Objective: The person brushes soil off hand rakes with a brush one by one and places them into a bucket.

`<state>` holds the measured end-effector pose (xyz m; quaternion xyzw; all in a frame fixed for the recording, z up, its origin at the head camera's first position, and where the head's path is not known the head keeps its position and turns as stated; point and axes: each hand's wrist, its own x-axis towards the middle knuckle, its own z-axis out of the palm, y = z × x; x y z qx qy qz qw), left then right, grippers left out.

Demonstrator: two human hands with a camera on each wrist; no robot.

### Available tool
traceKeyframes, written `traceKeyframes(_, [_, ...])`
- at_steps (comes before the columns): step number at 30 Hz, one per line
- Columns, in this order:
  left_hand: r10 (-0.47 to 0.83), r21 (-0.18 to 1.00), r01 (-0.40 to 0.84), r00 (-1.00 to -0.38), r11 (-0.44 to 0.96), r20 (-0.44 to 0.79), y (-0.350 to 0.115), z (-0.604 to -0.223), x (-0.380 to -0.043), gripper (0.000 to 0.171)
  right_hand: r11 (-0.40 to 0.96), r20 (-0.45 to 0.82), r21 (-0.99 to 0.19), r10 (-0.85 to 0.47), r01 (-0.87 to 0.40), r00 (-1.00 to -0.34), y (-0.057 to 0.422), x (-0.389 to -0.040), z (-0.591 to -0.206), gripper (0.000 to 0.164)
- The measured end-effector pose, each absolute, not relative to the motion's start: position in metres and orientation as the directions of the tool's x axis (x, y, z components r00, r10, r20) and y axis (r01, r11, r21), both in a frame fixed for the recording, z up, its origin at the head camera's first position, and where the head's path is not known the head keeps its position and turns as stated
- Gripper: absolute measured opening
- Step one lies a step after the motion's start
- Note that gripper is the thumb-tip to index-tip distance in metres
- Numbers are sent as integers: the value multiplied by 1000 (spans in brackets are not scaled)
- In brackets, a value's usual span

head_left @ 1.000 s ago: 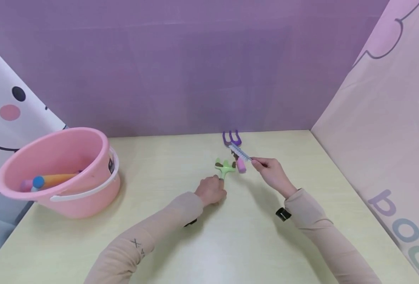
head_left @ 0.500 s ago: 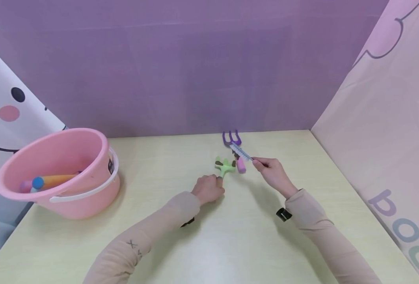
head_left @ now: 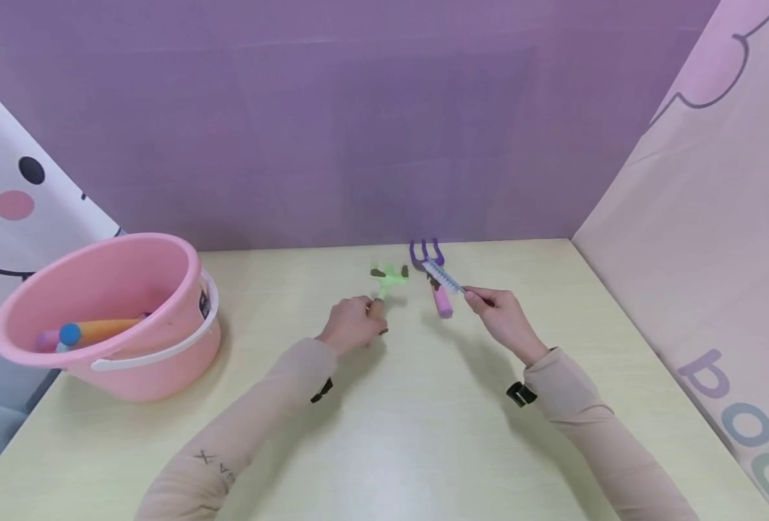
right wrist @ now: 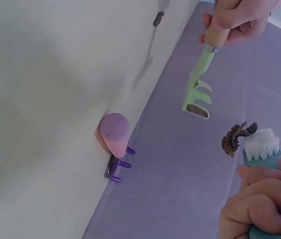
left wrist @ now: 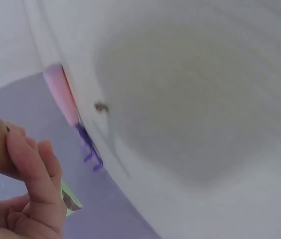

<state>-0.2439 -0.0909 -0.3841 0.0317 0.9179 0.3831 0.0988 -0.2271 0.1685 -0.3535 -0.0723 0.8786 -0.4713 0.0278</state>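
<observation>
In the head view my left hand [head_left: 351, 323] grips the wooden handle of a small light-green garden rake [head_left: 392, 279], raised off the table. Dark brown bits cling to its tines. My right hand [head_left: 501, 318] holds a teal brush [right wrist: 262, 157] with white bristles, its head pointing away and left. At the bristles, the right wrist view shows a brown clump [right wrist: 232, 140]. Below the brush lies a purple hand fork [head_left: 444, 300] with a pink handle, tines toward the back wall. The left wrist view shows only part of the rake, behind my fingers.
A pink bucket [head_left: 143, 383] with a white handle stands at the left, holding an orange tool with a blue end [head_left: 104, 331] and others partly hidden. One brown bit [right wrist: 158, 19] lies on the table [head_left: 384, 449]. Purple [head_left: 358, 130] and printed panels [head_left: 697, 217] border the table.
My left hand has moved left and away from me, carrying the rake up off the table and apart from the fork. My right hand with the brush has hardly moved.
</observation>
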Motion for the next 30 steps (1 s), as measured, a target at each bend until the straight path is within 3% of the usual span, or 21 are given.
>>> traceKeyframes(9, [132, 673, 42, -988, 738, -82, -122, -380, -237, 15, 531, 4, -842, -165, -92, -986, 162, -223, -354, 38])
traceKeyframes(21, [177, 625, 43, -972, 779, -153, -129, -380, -217, 18, 459, 40, -875, -250, -155, -967, 141, -220, -358, 36])
traceKeyframes(30, [235, 630, 106, -964, 770, -124, -117, -370, -205, 17, 524, 81, -820, -291, -230, -953, 110, -225, -364, 35])
